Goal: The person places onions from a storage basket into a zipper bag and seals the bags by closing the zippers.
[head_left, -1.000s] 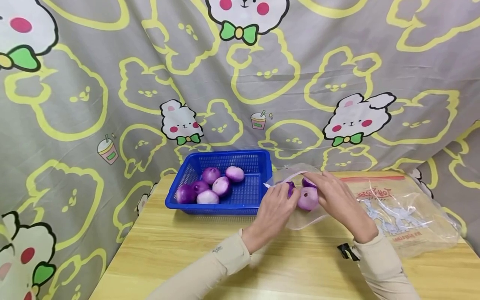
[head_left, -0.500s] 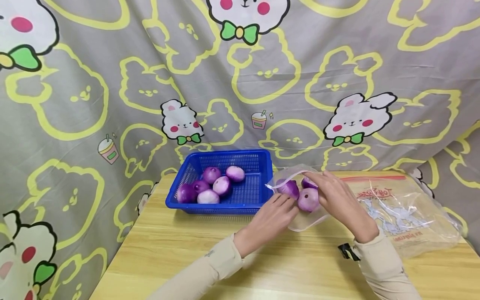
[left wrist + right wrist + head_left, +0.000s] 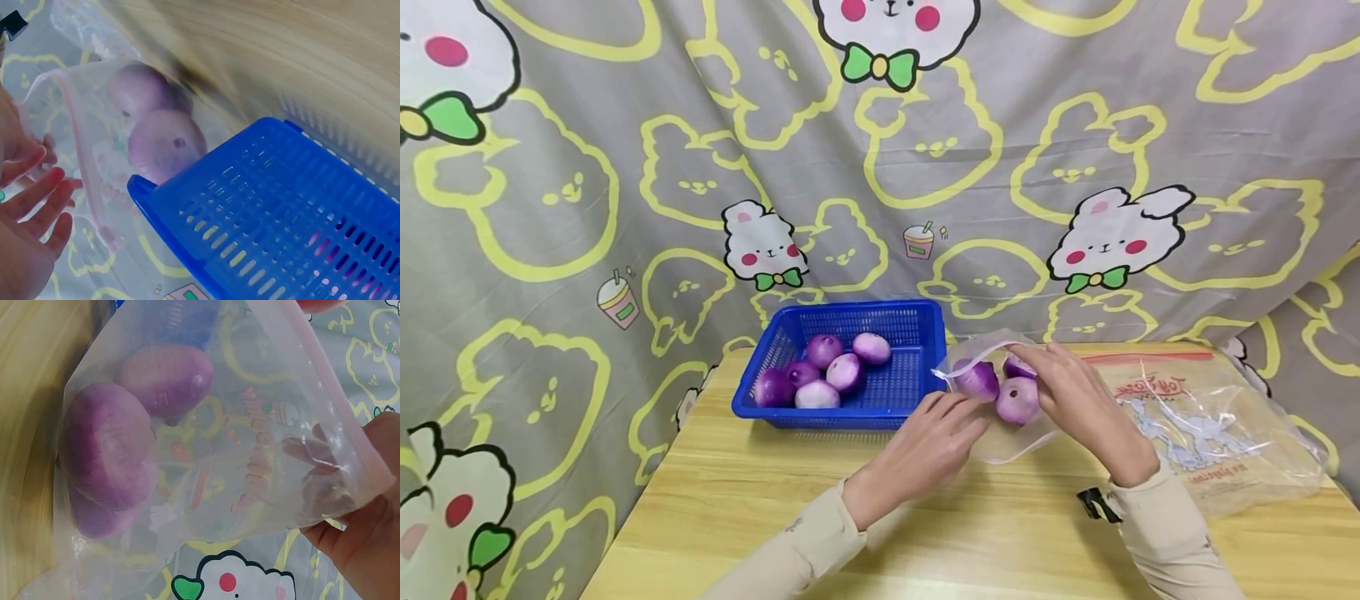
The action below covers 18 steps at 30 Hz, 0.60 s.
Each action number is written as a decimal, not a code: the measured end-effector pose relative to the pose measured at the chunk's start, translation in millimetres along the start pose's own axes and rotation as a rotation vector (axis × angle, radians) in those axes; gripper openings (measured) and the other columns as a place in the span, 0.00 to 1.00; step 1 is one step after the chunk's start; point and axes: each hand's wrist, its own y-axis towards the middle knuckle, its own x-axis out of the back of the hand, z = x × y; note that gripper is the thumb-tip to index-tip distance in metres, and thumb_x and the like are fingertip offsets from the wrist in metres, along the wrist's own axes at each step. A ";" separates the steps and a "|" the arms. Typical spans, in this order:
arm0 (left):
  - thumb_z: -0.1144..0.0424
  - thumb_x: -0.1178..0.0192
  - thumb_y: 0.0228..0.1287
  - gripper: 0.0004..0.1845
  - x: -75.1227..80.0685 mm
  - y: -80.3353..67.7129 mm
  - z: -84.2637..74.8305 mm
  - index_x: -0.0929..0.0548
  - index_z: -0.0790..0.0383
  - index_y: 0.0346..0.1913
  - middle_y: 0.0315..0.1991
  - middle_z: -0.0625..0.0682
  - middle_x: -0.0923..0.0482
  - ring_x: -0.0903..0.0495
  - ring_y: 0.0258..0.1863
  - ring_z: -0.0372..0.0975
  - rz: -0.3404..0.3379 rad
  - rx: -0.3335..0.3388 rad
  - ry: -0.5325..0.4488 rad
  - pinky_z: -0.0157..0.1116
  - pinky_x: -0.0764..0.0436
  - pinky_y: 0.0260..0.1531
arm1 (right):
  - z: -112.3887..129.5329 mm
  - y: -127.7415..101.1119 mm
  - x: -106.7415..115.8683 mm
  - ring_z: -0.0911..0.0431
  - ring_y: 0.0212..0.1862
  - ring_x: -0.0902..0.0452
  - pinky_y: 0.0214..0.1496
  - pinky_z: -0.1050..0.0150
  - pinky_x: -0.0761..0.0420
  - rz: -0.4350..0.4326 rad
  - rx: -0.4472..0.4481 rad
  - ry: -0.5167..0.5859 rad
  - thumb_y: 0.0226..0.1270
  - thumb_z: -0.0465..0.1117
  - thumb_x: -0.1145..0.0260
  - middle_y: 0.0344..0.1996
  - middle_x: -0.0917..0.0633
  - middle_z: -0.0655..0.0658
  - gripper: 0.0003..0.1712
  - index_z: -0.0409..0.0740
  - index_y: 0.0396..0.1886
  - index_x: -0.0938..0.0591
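Observation:
A clear zip bag [image 3: 998, 440] with a pink zip edge [image 3: 78, 131] stands right of the blue basket, its mouth spread. Inside are several purple onions: one onion [image 3: 977, 381] near the mouth, another onion [image 3: 1018, 401] beside it and a third behind, partly covered by my right hand. My right hand [image 3: 1078, 400] grips the bag's rim; in the right wrist view some of its fingers [image 3: 312, 450] show through the plastic. My left hand [image 3: 925, 442] is at the bag's near side, fingers extended towards the mouth and holding nothing; its fingertips [image 3: 56, 175] point at the zip edge.
The blue plastic basket [image 3: 835, 421] holds several more onions [image 3: 844, 372]. A second clear bag [image 3: 1210, 433] with a red zip and printed figures lies flat at the right. A black clip-like piece [image 3: 1097, 505] is by the right cuff. A patterned curtain [image 3: 865, 167] hangs behind the wooden table [image 3: 820, 533].
My left hand has let go of an onion in the bag and drawn back towards the left and down. The right hand keeps its place on the rim.

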 end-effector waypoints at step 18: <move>0.65 0.38 0.64 0.12 14.1 -31.4 31.4 0.18 0.58 0.50 0.55 0.56 0.21 0.24 0.57 0.48 -0.031 0.155 -0.114 0.45 0.26 0.57 | -0.7 1.5 -1.1 0.44 0.44 0.20 0.37 0.48 0.21 -0.024 0.011 0.000 0.56 0.20 0.42 0.53 0.15 0.38 0.31 0.40 0.61 0.20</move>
